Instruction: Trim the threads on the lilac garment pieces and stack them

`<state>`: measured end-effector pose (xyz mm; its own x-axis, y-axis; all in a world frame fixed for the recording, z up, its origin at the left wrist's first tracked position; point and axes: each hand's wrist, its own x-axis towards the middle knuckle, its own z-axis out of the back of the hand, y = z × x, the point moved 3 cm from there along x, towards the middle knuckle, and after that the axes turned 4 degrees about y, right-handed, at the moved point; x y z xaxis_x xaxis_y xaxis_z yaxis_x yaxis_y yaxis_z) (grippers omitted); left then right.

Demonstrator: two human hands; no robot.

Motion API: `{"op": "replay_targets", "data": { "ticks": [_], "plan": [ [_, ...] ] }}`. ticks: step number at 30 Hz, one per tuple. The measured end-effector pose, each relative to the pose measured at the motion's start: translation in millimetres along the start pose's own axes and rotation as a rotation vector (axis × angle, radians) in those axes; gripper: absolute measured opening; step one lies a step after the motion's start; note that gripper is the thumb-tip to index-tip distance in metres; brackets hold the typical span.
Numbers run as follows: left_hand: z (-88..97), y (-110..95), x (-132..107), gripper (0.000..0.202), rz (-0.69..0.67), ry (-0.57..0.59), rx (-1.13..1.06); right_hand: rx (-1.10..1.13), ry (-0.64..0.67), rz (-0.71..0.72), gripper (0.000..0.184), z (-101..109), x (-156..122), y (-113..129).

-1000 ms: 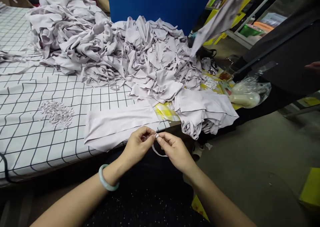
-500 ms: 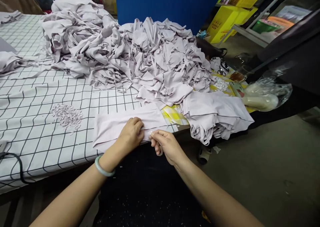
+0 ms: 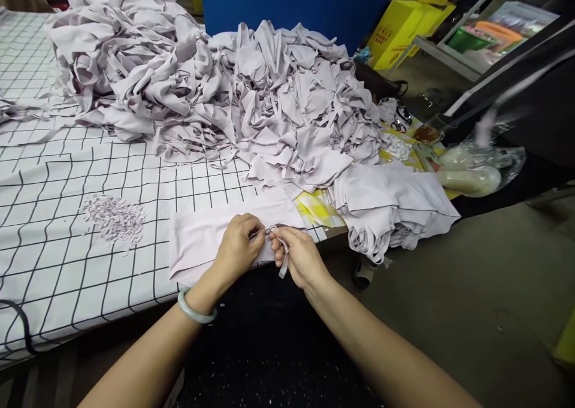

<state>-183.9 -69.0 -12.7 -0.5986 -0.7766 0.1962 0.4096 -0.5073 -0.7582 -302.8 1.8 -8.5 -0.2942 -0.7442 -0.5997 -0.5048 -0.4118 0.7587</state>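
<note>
My left hand [image 3: 240, 246] and my right hand [image 3: 300, 257] meet at the table's near edge, both pinched shut on a thin pale lilac fabric strap [image 3: 283, 264] whose loose end hangs below my right fingers. They rest on a flat lilac garment piece [image 3: 202, 240] lying on the checked cloth. A pale green bangle [image 3: 195, 311] circles my left wrist.
A big heap of lilac fabric pieces [image 3: 215, 90] covers the back of the checked table [image 3: 67, 258]. A small pile of fabric snippets [image 3: 112, 216] lies to the left. Folded lilac pieces [image 3: 395, 207] overhang the right edge. A clear plastic bag [image 3: 480, 168] sits far right.
My hands moved from mid-air in front of the table down onto the flat lilac piece at the edge, still pinching the strap. The view shifted slightly.
</note>
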Motion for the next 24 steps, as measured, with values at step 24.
{"op": "replay_targets", "data": {
  "ticks": [24],
  "plan": [
    [24.0, -4.9, 11.1, 0.035, -0.229, 0.211, 0.200, -0.335, 0.224, -0.060, 0.040, 11.3, -24.8, 5.7]
  ]
}}
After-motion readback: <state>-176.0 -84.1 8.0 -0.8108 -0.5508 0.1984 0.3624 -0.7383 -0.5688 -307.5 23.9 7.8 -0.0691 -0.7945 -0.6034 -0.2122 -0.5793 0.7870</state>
